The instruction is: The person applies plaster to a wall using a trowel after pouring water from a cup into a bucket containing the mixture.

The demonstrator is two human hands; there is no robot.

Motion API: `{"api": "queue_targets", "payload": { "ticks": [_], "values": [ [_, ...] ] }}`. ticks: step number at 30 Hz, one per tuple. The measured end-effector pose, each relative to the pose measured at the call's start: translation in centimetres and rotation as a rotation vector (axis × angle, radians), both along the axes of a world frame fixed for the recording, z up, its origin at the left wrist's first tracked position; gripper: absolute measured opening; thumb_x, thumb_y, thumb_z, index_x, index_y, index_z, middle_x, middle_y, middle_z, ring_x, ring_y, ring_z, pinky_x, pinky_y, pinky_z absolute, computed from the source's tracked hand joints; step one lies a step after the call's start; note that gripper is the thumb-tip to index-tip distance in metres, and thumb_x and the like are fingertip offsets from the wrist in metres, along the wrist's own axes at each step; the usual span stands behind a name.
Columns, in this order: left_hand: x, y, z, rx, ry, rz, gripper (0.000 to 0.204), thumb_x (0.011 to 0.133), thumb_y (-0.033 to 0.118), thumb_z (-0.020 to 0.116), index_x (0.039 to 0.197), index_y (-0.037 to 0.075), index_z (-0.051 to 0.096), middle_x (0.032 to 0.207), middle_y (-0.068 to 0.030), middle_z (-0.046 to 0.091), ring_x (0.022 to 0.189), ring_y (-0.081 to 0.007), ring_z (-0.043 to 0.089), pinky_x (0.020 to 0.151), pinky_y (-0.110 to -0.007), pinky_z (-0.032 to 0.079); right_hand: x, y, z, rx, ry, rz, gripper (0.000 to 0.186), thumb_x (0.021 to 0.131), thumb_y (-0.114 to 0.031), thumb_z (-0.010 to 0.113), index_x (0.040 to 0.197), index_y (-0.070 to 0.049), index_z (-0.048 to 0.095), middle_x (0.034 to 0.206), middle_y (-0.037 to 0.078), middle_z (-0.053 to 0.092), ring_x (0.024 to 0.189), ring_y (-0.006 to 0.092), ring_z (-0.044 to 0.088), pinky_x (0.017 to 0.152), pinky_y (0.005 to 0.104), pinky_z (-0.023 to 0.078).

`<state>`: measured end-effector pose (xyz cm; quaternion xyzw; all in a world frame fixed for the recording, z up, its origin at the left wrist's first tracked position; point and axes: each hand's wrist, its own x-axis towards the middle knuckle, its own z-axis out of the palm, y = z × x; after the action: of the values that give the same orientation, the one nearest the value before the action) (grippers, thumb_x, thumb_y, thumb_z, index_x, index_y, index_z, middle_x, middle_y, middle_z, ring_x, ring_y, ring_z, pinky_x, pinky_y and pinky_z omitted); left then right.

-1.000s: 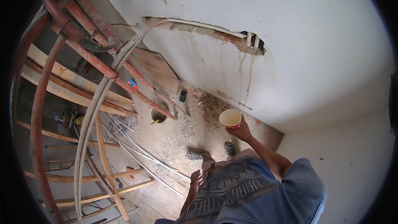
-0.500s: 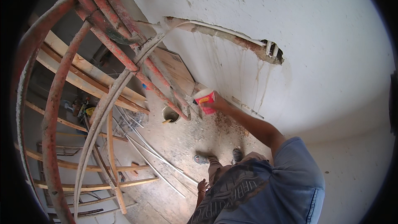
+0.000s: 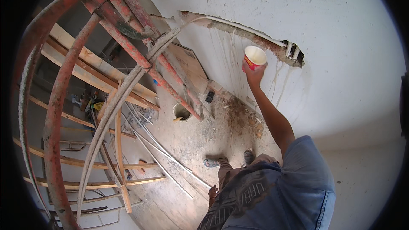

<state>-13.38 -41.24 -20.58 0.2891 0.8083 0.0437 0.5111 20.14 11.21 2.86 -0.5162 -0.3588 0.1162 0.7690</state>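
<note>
One red cup (image 3: 255, 57) is gripped upright in the right hand (image 3: 254, 74), in front of the white wall (image 3: 341, 81), near the chiselled groove (image 3: 245, 35). It looks light and thin-walled, probably soft enough to dent; a gentle wrap around its lower side seems best. The left hand (image 3: 213, 192) hangs low, loosely relaxed, apparently empty.

Wall (image 3: 349, 68) ahead and right; frame (image 3: 128, 47) left.
A cup (image 3: 256, 55) is in the right hand (image 3: 254, 74), before the wall, near its channel (image 3: 275, 49); a pipe (image 3: 255, 31) lies in the channel; a bucket (image 3: 181, 107) stands on the floor (image 3: 213, 132), by the frame.
</note>
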Motion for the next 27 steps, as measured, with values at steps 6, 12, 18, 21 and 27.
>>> {"api": "queue_targets", "payload": {
  "ticks": [6, 12, 18, 21, 27],
  "values": [
    [-0.6, 0.7, -1.9, 0.044, -0.129, 0.108, 0.044, 0.095, 0.042, 0.049, 0.105, 0.002, 0.065, 0.088, -0.0124, 0.066, 0.085, -0.0224, 0.058, 0.077, -0.038, 0.045, 5.2, -17.5, -9.0, -0.397, -0.134, -0.022, 0.076, 0.068, -0.022, 0.081, 0.126, 0.001, 0.038, 0.117, 0.017, 0.053, 0.109, 0.0273, 0.054, 0.093, 0.0363, 0.043],
    [-4.7, 0.9, -5.9, 0.268, -0.479, 0.649, 0.033, 0.082, 0.028, 0.072, 0.099, 0.005, 0.056, 0.075, -0.0032, 0.055, 0.071, -0.0150, 0.058, 0.067, -0.032, 0.054, 3.0, -25.7, -10.0, -0.553, -0.114, 0.445, 0.074, 0.068, -0.018, 0.079, 0.127, -0.002, 0.038, 0.116, 0.014, 0.056, 0.108, 0.0249, 0.056, 0.093, 0.0354, 0.043],
    [-2.5, 7.1, 0.0, 0.144, -0.413, 0.622, 0.055, 0.083, 0.039, 0.066, 0.130, 0.019, 0.044, 0.120, -0.0066, 0.050, 0.099, -0.0239, 0.057, 0.067, -0.040, 0.051, -3.5, -16.7, -7.0, -0.499, 0.088, 0.929, 0.073, 0.066, -0.023, 0.083, 0.125, -0.003, 0.045, 0.113, 0.010, 0.059, 0.103, 0.0184, 0.058, 0.087, 0.0333, 0.049],
    [-1.6, 6.3, 0.5, 0.161, -0.389, 0.680, 0.051, 0.087, 0.038, 0.060, 0.131, 0.017, 0.044, 0.121, -0.0070, 0.050, 0.101, -0.0240, 0.057, 0.066, -0.038, 0.050, -7.7, -7.9, -1.0, -0.505, 0.180, 1.080, 0.069, 0.065, -0.021, 0.083, 0.122, -0.004, 0.048, 0.111, 0.009, 0.060, 0.100, 0.0155, 0.059, 0.084, 0.0320, 0.051],
    [-1.3, 4.6, -3.0, 0.284, -0.475, 0.647, 0.051, 0.082, 0.037, 0.071, 0.118, 0.010, 0.048, 0.102, -0.0101, 0.057, 0.084, -0.0245, 0.061, 0.057, -0.037, 0.051, -1.8, 13.7, 5.9, -0.302, 0.209, 0.627, 0.078, 0.064, -0.033, 0.086, 0.119, 0.002, 0.044, 0.104, 0.014, 0.062, 0.091, 0.0180, 0.063, 0.079, 0.0318, 0.052]
  ]
}}
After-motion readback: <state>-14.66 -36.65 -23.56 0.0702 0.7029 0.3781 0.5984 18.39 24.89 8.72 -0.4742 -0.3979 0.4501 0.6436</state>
